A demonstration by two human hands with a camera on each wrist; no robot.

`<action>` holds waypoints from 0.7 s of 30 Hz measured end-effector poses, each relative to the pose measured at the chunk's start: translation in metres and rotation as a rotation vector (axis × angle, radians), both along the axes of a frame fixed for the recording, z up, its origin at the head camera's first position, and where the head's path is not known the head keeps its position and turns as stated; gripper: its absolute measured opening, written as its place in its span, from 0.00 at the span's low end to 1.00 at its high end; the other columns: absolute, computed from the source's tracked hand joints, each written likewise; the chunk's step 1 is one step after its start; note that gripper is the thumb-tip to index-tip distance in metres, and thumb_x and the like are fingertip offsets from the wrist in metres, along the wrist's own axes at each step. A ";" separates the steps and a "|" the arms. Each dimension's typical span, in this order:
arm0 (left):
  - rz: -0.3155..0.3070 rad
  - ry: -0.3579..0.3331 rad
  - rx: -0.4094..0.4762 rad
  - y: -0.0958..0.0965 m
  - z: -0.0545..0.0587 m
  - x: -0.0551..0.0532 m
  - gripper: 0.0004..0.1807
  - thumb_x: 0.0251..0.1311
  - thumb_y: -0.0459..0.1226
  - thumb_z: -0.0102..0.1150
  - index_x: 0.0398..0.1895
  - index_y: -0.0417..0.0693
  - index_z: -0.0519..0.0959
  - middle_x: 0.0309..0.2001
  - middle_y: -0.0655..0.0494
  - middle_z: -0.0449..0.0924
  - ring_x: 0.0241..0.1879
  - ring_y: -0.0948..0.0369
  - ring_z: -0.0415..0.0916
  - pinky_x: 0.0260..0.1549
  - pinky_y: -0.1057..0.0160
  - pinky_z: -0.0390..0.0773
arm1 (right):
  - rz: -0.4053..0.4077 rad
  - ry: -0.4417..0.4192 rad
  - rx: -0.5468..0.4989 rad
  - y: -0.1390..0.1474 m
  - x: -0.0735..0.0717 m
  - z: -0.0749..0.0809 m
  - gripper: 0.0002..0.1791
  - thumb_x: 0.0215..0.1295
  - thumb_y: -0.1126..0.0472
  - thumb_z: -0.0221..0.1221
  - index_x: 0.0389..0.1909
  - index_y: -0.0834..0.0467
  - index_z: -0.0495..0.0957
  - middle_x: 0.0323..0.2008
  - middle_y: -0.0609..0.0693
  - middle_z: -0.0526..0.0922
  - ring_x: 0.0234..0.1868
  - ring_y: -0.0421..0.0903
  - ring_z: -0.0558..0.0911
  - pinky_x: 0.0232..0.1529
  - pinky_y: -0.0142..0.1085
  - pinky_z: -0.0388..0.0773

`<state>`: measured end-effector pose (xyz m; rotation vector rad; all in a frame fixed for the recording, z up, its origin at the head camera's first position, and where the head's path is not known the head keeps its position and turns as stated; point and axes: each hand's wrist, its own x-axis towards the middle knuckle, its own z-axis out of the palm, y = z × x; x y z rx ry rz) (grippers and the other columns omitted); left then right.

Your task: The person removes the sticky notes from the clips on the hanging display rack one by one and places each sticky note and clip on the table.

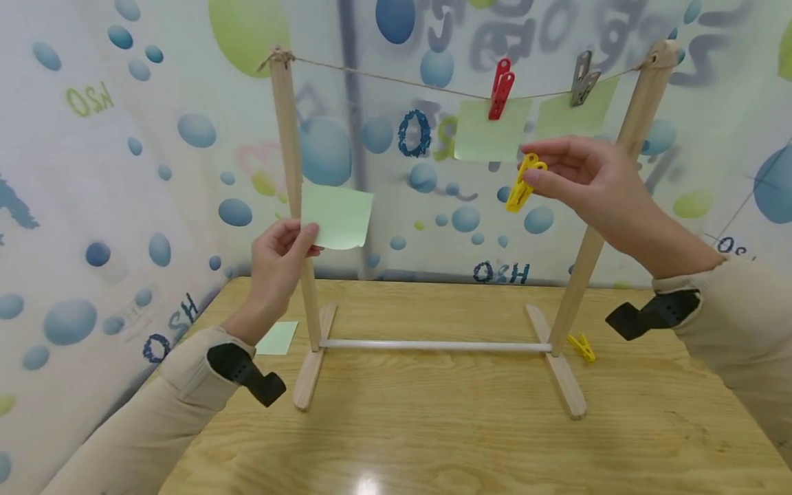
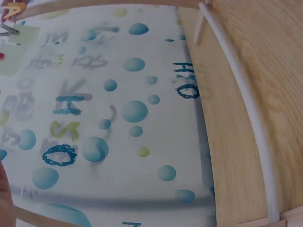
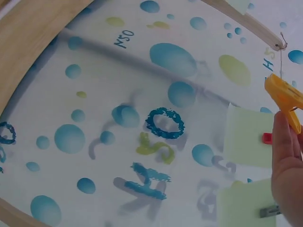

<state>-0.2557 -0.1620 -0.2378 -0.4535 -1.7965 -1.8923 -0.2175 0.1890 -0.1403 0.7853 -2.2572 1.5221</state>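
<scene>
My left hand (image 1: 281, 258) pinches a pale green paper square (image 1: 337, 216) by its lower left corner, in front of the rack's left post. Between thumb and fingers, my right hand (image 1: 594, 175) holds a yellow clothespin (image 1: 522, 184), below the string (image 1: 396, 78) and apart from it. A red clothespin (image 1: 501, 89) and a grey clothespin (image 1: 583, 81) each fasten a green paper to the string on its right half. In the right wrist view the yellow clothespin (image 3: 284, 97) shows at the right edge. Only a sliver of the left hand (image 2: 4, 198) appears in the left wrist view.
The wooden rack has a left post (image 1: 287, 137), a right post (image 1: 640, 103) and a white crossbar (image 1: 433, 345) on the table (image 1: 433, 426). Another green paper (image 1: 278, 338) lies behind the left wrist. A second yellow clothespin (image 1: 581, 348) lies by the right foot.
</scene>
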 end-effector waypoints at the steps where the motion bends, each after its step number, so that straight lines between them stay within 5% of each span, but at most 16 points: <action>1: 0.013 0.005 0.005 -0.004 -0.003 0.001 0.05 0.57 0.34 0.56 0.31 0.40 0.75 0.24 0.60 0.77 0.22 0.65 0.74 0.27 0.71 0.76 | -0.004 -0.002 0.002 0.004 0.000 -0.005 0.19 0.59 0.66 0.55 0.53 0.59 0.71 0.43 0.50 0.77 0.43 0.39 0.77 0.41 0.23 0.72; 11: 0.147 -0.057 0.136 -0.043 -0.027 0.010 0.04 0.56 0.35 0.56 0.30 0.43 0.76 0.26 0.54 0.77 0.24 0.64 0.75 0.30 0.73 0.76 | -0.133 -0.048 -0.083 0.040 -0.003 -0.052 0.19 0.60 0.67 0.55 0.54 0.57 0.70 0.43 0.43 0.78 0.43 0.35 0.77 0.39 0.21 0.72; 21: 0.253 -0.063 0.289 -0.077 -0.042 0.013 0.03 0.57 0.31 0.55 0.27 0.41 0.76 0.25 0.53 0.74 0.21 0.64 0.73 0.28 0.74 0.76 | -0.120 -0.080 -0.266 0.081 0.004 -0.097 0.16 0.58 0.70 0.55 0.49 0.64 0.71 0.35 0.46 0.79 0.35 0.37 0.78 0.38 0.21 0.73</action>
